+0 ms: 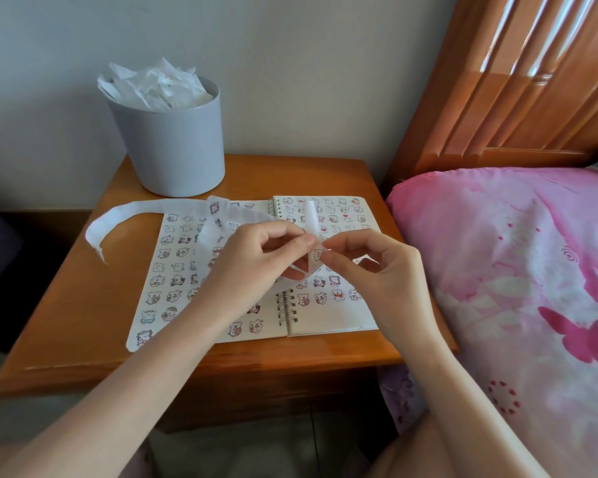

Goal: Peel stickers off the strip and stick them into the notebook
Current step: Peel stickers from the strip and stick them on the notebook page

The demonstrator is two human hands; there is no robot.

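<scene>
An open spiral notebook (328, 315) lies on the wooden bedside table, both pages covered with rows of small bear stickers. A long white sticker strip (125, 215) curls from the left of the table across the notebook up to my hands. My left hand (256, 257) pinches the strip above the notebook's middle. My right hand (370, 260) pinches a small bear sticker (318, 254) at the strip's bent end, right beside my left fingertips.
A grey bin (170, 143) stuffed with crumpled white backing paper stands at the back left of the table (83, 305). A bed with a pink cover (515, 270) and a wooden headboard (515, 81) borders the table's right side.
</scene>
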